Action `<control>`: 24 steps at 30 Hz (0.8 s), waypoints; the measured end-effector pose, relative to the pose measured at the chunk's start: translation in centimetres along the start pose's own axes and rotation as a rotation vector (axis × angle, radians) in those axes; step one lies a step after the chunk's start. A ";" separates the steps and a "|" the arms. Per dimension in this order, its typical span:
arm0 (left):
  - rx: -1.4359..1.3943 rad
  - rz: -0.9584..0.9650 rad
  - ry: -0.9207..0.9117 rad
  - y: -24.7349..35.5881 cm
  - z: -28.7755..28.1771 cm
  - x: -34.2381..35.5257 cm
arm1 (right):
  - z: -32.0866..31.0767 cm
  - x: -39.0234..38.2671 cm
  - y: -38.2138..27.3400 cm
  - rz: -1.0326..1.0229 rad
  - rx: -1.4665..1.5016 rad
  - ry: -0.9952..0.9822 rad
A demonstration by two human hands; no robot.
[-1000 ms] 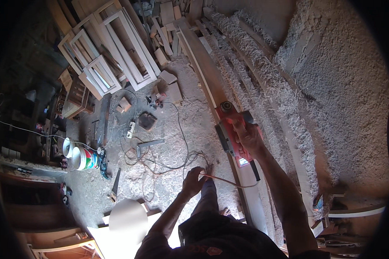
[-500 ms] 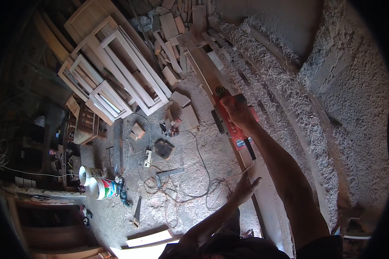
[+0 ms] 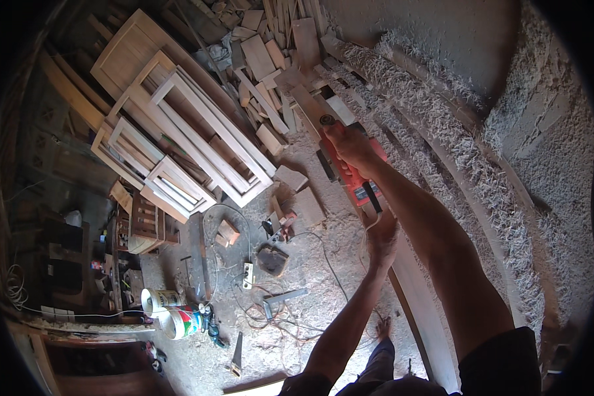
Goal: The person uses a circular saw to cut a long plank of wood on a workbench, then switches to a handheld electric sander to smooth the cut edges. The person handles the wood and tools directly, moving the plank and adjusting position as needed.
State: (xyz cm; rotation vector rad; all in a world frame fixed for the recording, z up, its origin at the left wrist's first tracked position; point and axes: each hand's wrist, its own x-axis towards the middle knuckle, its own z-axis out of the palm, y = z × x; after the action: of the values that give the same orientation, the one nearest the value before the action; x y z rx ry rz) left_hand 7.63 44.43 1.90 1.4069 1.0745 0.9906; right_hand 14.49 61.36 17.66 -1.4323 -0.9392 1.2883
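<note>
Far left: two round white plastic buckets [image 3: 191, 319] on the gritty floor. Beyond, smooth pale wooden frames [image 3: 251, 193] lean in a stack. One tapered handsaw [image 3: 237, 350], one L-shaped metal square [image 3: 285, 296]. Right hand [image 3: 355, 150]: fingers wrapped round the handle of one red electric planer [image 3: 354, 178], which sits on the plank, farther toward its far end than half a second ago. Left hand [image 3: 381, 243] now up close behind the planer, by its cord; finger state can't be told. Plank [image 3: 424, 317] long, flat, smooth. Far right: curly, matted shavings [image 3: 419, 99].
</note>
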 end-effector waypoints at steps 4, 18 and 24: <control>-0.334 0.151 0.072 -0.4 1.1 -0.9 | 1.0 4.4 -1.2 -0.021 0.062 0.000; 0.155 -0.075 0.144 -0.2 0.2 -2.0 | 2.5 14.0 -2.4 -0.442 -0.100 0.204; -0.864 -0.173 -0.074 -6.7 0.2 0.1 | 1.3 -6.5 1.5 -0.654 0.010 0.158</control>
State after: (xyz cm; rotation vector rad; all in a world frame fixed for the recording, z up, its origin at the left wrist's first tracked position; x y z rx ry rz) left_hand 7.27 44.72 -4.77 0.6255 0.5707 1.0773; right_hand 12.13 54.97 17.89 -1.0643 -1.1607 0.6828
